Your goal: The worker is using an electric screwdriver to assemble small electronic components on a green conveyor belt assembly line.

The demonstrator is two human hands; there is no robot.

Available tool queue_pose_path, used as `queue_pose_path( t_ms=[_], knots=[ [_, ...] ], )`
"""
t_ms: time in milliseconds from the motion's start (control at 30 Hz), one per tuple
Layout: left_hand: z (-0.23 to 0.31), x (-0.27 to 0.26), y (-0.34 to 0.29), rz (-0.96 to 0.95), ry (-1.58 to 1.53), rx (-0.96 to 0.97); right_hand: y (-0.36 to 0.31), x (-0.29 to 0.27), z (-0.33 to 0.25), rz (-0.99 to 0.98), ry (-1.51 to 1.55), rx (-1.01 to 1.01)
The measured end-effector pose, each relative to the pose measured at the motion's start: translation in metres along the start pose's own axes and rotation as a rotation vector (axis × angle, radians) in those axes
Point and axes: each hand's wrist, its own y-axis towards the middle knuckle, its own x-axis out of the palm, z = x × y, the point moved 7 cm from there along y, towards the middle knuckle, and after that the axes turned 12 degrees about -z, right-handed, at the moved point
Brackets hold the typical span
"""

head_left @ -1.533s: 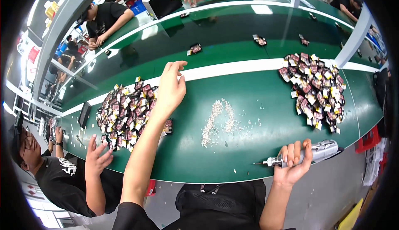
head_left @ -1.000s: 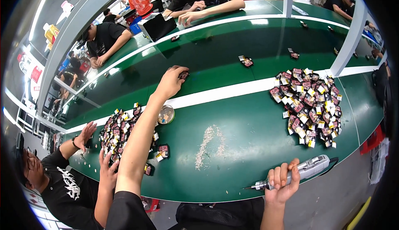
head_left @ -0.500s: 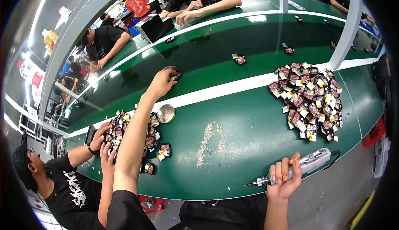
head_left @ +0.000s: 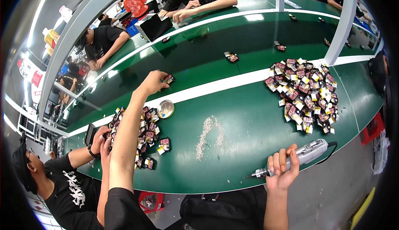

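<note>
**Left hand on a small part, right hand gripping a screwdriver**

While the left hand (head_left: 154,81) reaches far across the green tabletop (head_left: 249,118), its fingers are pinched on a small dark part (head_left: 168,79) just short of the white stripe (head_left: 232,84). The right hand (head_left: 283,168) is wrapped around a grey screwdriver (head_left: 297,158) at the near edge. Piles of parts (head_left: 305,93) lie on either side.

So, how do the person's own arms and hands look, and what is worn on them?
Both forearms are bare, with no gloves, watch or rings that can be made out. The left hand ends a long bare arm whose short black sleeve covers the upper part. The right hand is bare too; its sleeve is not in view.
</note>
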Motion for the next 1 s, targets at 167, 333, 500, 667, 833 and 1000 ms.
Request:
queue_pose_path(
  t_ms=[167, 333, 500, 667, 833, 1000],
  knots=[
    [-0.012, 0.003, -0.021, 0.206, 0.151, 0.041, 0.0, -0.001, 0.001, -0.022, 0.013, 0.002],
    [0.004, 0.008, -0.021, 0.186, 0.129, 0.016, -0.002, -0.001, -0.001, -0.051, 0.026, 0.003],
    [-0.007, 0.011, -0.014, 0.295, 0.124, 0.064, -0.003, -0.003, 0.001, -0.045, 0.041, 0.01],
    [-0.02, 0.004, -0.021, 0.376, 0.079, 0.116, -0.003, -0.003, 0.002, -0.059, 0.062, 0.03],
    [0.021, 0.015, -0.034, 0.376, -0.028, 0.188, -0.008, -0.003, -0.003, -0.025, 0.036, 0.029],
    [0.134, 0.04, -0.075, 0.324, -0.144, 0.541, -0.009, -0.005, -0.003, -0.038, 0.052, 0.034]
  ],
)
